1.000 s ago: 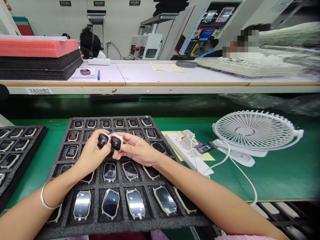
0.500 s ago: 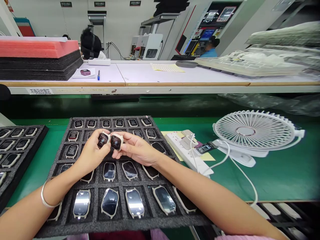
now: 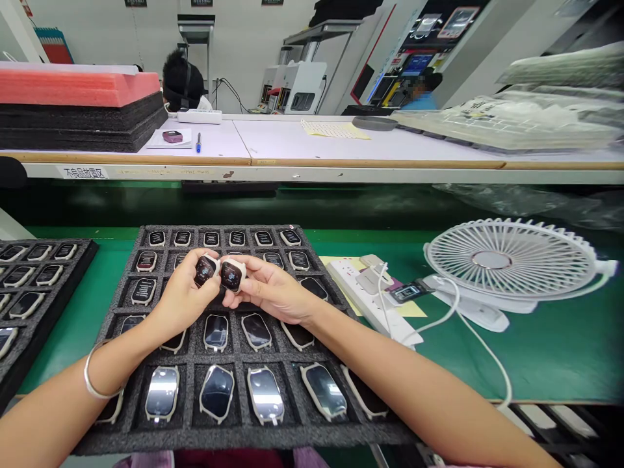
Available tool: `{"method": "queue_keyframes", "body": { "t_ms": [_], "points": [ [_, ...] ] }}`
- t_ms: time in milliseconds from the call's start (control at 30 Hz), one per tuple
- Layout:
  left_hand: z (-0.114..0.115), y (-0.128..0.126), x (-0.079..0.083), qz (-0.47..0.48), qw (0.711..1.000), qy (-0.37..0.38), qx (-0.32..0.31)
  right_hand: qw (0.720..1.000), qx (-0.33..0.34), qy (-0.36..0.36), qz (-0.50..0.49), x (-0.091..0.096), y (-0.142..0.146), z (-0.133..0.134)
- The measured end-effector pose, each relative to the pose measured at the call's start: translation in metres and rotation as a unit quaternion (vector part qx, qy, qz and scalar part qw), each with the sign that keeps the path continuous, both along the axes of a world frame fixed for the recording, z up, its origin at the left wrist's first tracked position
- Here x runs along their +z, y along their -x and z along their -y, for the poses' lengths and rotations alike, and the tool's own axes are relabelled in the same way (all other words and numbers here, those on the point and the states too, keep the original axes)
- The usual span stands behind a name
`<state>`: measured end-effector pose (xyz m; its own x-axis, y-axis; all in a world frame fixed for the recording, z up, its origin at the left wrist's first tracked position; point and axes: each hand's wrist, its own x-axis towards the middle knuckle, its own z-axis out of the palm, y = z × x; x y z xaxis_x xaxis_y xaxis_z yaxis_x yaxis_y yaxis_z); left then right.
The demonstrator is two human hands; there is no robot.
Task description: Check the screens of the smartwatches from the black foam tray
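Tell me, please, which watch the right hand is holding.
The right watch of the raised pair; the left hand holds the left watch; others lie in trays.

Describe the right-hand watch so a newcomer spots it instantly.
Find the central foam tray on the green bench. Above it, the right hand holds the watch. Held off the tray, it sits right of the near-identical watch in the left hand.

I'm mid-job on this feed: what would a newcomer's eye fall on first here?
Probably the pair at the centre: the left grip holds a lit watch, and the right grip holds a second lit watch beside it. Beneath them spreads a dark foam tray with rows of strapless watches. On the picture's right, a large white fan sits on the green bench.
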<state>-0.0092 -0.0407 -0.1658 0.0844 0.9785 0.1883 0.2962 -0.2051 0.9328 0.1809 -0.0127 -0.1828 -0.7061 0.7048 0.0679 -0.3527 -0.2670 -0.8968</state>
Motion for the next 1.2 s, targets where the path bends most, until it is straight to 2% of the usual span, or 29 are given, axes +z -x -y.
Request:
{"method": "queue_keyframes", "body": {
  "t_ms": [1200],
  "points": [
    [-0.0011, 0.0005, 0.0007, -0.001, 1.0, 0.008, -0.006, 1.0, 0.009, -0.002, -0.007, -0.0013, -0.0001, -0.0001]
  ]
}}
